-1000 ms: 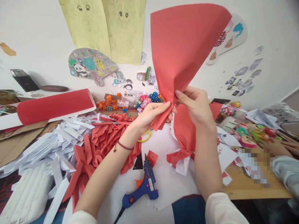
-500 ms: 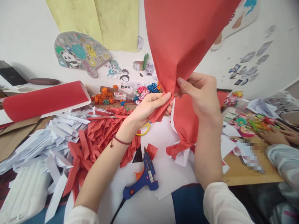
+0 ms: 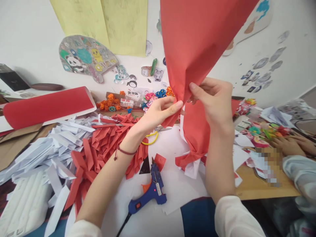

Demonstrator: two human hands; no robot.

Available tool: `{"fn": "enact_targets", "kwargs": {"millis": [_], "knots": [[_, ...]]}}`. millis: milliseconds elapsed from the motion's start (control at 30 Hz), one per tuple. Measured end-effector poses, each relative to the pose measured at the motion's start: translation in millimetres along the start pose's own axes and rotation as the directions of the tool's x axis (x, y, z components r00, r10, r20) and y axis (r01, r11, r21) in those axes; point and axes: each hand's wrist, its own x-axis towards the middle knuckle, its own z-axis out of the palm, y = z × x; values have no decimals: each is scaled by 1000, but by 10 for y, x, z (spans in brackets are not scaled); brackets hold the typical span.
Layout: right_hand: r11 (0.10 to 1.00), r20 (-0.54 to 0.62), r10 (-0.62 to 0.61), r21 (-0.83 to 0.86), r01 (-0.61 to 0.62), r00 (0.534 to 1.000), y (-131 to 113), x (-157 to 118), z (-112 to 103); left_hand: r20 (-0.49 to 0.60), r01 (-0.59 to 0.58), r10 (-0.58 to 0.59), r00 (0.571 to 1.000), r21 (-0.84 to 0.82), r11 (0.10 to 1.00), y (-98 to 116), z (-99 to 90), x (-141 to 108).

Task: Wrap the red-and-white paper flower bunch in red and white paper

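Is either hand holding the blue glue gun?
No, the glue gun lies on white paper, while the left hand and right hand pinch gathered red paper.

Glue gun (image 3: 153, 194): blue, orange trigger (image 3: 146, 187)
Held paper (image 3: 197, 39) above glue gun: plain red
Strips (image 3: 106, 141) left of glue gun: red, white

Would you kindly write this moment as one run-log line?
left hand: pinching gathered red paper sheet near lower end | right hand: pinching same sheet higher | blue pistol-shaped glue gun: lying on white paper
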Motion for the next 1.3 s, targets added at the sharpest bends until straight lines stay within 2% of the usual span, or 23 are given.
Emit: {"fn": "enact_targets", "kwargs": {"millis": [67,100,167,267,367,433,533,633,800,933,1100,1200,1300], "knots": [[1000,-39,-12,-27,11,999,54,7,-3,-108,-81,113,988,271,959,-4,5,-4],[999,-55,-12,-30,11,998,75,7,2,-161,-90,172,972,420,903,-6,17,-9],[1000,-78,-7,-19,6,997,96,4,21,-225,-45,260,939,671,740,-3,61,-27],[999,-78,-5,49,9,997,93,3,55,-218,44,343,914,892,449,23,152,-63],[985,-45,-27,170,35,999,91,22,67,-143,72,420,896,981,181,40,203,-81],[964,-15,-36,261,38,999,94,43,69,-82,68,453,888,997,48,27,199,-80],[932,-13,-27,360,30,1000,89,62,83,10,55,511,860,992,-113,-12,171,-73],[922,-67,-21,385,45,998,78,59,115,75,45,524,848,976,-213,-40,162,-74],[936,-266,-14,336,107,964,117,52,127,118,11,518,847,971,-239,-41,175,-84],[911,-284,3,396,115,959,173,51,68,121,-28,500,858,981,-190,-43,141,-69],[920,-262,53,388,55,964,199,74,-8,62,-67,545,836,998,-11,-21,89,-44],[917,-266,67,397,46,962,191,79,-2,-16,-42,543,839,995,93,39,100,-60],[893,-217,81,450,26,973,170,51,42,-150,-12,532,833,957,289,105,108,-87]]}}
